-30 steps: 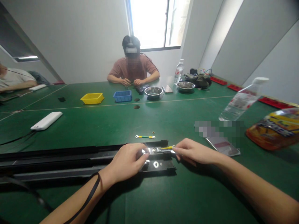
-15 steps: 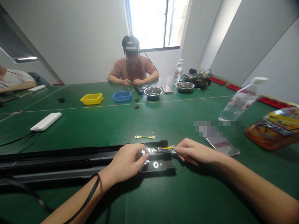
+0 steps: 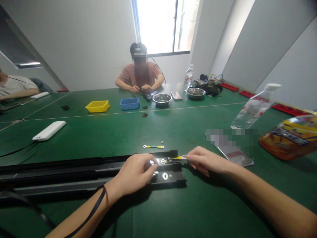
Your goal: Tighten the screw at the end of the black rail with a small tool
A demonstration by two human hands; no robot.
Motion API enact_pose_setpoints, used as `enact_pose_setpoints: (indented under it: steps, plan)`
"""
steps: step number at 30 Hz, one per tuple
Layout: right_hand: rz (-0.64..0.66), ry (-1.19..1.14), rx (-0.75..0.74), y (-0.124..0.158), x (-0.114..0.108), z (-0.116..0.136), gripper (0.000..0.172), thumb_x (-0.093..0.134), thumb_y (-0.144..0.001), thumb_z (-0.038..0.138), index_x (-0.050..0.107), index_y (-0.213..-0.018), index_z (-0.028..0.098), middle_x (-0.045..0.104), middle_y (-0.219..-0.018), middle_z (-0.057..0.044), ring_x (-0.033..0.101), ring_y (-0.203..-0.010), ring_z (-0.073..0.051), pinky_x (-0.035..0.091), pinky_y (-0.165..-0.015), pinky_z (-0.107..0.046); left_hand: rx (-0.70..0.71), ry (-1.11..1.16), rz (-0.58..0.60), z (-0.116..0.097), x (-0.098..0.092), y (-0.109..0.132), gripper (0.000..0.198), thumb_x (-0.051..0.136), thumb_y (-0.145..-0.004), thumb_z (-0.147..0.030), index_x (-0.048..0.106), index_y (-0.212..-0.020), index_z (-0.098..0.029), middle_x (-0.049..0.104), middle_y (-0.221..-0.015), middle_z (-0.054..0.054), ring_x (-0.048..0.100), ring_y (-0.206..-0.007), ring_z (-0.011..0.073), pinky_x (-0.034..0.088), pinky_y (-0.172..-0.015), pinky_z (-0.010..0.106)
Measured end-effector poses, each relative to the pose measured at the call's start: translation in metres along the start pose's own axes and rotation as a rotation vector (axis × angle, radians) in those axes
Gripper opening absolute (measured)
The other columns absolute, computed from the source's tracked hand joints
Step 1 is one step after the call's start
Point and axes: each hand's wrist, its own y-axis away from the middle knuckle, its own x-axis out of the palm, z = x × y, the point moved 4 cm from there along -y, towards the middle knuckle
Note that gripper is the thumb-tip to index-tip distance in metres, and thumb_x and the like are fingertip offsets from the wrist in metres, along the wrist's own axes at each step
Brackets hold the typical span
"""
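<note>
My left hand (image 3: 138,170) is closed over the end part of a long black metal rail (image 3: 109,165), which runs off to the left. Shiny metal shows beside its thumb. My right hand (image 3: 201,160) pinches a slim silver wrench (image 3: 179,160) whose far end reaches a fastener on the rail's end. Beside the wrench a yellow-ended wire lug (image 3: 177,157) shows, partly covered. A second short green wire (image 3: 153,146) with yellow sleeves and ring lugs lies behind the rail, near a small brass-coloured ring (image 3: 162,142).
A phone (image 3: 234,153), a tilted-looking water bottle (image 3: 256,107) and an orange-brown drink bottle (image 3: 289,137) stand to the right. A white power bank (image 3: 49,131) lies left. Yellow (image 3: 97,106) and blue (image 3: 130,103) bins and metal bowls (image 3: 162,99) are farther back; a person sits opposite.
The wrench in my right hand has swung slightly toward me, showing more of its shaft in front of the yellow lug. My left hand stays in place.
</note>
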Motion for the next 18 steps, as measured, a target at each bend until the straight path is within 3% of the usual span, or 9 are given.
enact_pose_setpoints:
  steps: [6,12,18]
  plan:
    - [-0.224,-0.121,-0.134,-0.005,-0.005,-0.002,0.046,0.054,-0.098,0.056,0.056,-0.072,0.018,0.045,-0.046,0.006,0.046,-0.039,-0.01,0.035,-0.042,-0.022,0.001,0.011,-0.005,0.0,0.0,0.0,0.015,0.055,-0.098,-0.029,0.069,-0.097,-0.025,0.073,-0.092,-0.001,0.064,-0.08,0.0167,0.039,-0.067,0.027]
    - [-0.21,-0.218,-0.191,-0.011,-0.002,-0.006,0.05,0.055,-0.098,0.056,0.051,-0.066,0.019,0.046,-0.049,0.005,0.044,-0.043,-0.009,0.035,-0.045,-0.022,-0.004,0.01,0.0,-0.001,-0.001,0.0,0.016,0.054,-0.098,-0.03,0.07,-0.096,-0.025,0.073,-0.091,-0.001,0.065,-0.081,0.0173,0.04,-0.067,0.027]
    - [-0.181,-0.151,-0.18,-0.012,0.001,0.0,0.051,0.052,-0.099,0.058,0.054,-0.067,0.018,0.051,-0.049,0.003,0.046,-0.044,-0.01,0.036,-0.049,-0.023,0.0,0.023,-0.006,-0.001,0.0,-0.001,0.018,0.054,-0.098,-0.03,0.071,-0.097,-0.024,0.074,-0.092,0.001,0.066,-0.084,0.0189,0.041,-0.068,0.027]
